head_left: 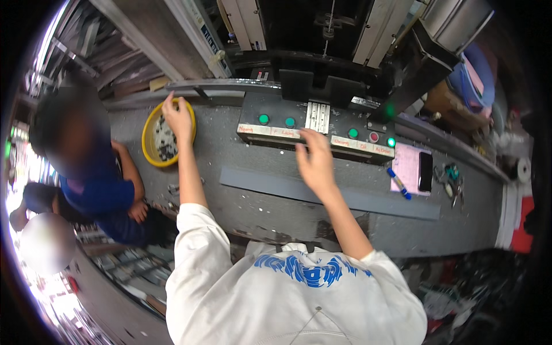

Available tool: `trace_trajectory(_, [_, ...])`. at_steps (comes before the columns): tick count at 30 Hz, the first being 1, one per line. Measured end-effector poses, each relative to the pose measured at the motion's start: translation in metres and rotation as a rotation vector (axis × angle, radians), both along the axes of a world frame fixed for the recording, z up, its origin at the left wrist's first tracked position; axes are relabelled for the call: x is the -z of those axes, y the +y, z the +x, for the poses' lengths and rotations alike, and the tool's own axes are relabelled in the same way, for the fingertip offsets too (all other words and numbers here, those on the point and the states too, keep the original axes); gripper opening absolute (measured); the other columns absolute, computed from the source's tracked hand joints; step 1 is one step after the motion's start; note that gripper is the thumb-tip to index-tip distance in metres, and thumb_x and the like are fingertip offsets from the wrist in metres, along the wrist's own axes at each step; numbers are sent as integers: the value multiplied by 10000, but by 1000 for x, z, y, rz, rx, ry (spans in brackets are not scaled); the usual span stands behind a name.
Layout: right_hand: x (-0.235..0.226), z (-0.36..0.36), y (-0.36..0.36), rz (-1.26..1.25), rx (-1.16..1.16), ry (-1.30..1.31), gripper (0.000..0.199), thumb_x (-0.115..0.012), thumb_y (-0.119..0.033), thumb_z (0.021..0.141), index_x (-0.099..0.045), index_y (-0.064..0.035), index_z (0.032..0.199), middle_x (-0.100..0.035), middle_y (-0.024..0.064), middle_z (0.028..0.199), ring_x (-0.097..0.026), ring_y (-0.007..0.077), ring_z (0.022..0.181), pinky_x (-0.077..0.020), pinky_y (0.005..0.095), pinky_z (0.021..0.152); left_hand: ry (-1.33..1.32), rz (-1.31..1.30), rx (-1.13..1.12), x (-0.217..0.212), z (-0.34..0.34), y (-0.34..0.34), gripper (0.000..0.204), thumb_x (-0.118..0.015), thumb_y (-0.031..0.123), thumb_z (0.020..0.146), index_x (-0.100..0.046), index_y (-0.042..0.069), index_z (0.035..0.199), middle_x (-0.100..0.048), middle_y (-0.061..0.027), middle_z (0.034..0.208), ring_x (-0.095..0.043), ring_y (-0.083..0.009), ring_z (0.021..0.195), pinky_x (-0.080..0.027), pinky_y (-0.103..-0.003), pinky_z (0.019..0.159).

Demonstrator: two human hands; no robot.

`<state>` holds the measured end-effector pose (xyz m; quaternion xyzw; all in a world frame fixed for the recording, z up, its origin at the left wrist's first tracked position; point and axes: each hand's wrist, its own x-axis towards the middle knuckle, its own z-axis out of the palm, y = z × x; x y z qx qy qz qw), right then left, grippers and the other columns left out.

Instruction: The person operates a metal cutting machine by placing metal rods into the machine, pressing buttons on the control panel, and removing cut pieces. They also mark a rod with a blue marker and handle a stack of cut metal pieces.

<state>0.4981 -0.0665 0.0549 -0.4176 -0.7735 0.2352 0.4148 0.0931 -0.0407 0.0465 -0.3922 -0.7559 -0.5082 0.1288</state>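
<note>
My left hand is raised over the far right rim of a yellow basin. Its thumb and fingers are apart, and no object shows between them. Inside the basin lie many small black and white pieces. My right hand hovers at the front edge of a dark control box, just below a ribbed silver metal block. Its thumb stands away from the bent fingers, with nothing visible in the grip. A long flat grey strip lies on the workbench, partly beneath my right forearm.
Green buttons and a red button line the box. At right lie a pink sheet, a black phone, a blue marker and keys. A person in blue sits at left, close to the basin.
</note>
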Motion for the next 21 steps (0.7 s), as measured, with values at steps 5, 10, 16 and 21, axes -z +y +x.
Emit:
trace_trajectory(5, [15, -116, 4, -46, 108, -211, 449, -594, -89, 903, -499, 94, 1302, -506, 257, 1349, -515, 384, 1238, -424, 449, 1066, -257, -250, -3, 39, -120, 76, 733, -687, 549, 853, -559, 19, 1343, -525, -277, 1360, -490, -413, 1274, -376, -451, 1080])
trace_trajectory(10, [29, -138, -1, 53, 276, -308, 487, -593, -8, 847, -489, 89, 1313, -525, 240, 1325, -541, 377, 1194, -489, 415, 993, -203, -352, -144, 63, -117, 90, 1004, -684, 675, 770, -346, 80, 1505, -317, -240, 1527, -345, -368, 1401, -232, -527, 1139])
trace_trajectory(16, [31, -154, 1, 108, 397, -529, 454, -574, -19, 835, -516, 105, 1268, -570, 248, 1256, -571, 338, 1172, -526, 359, 952, -249, -299, -121, 61, -103, 95, 1032, -633, 627, 831, -145, 99, 1571, -163, -182, 1600, -213, -339, 1480, -38, -615, 1157])
trace_trajectory(21, [35, -156, 2, 169, 424, -556, 418, -563, -23, 842, -541, 101, 1240, -577, 243, 1248, -579, 331, 1154, -522, 351, 946, -273, -307, -147, 60, -93, 100, 935, -544, 560, 922, -80, 77, 1575, -126, -185, 1605, -190, -348, 1489, 0, -648, 1158])
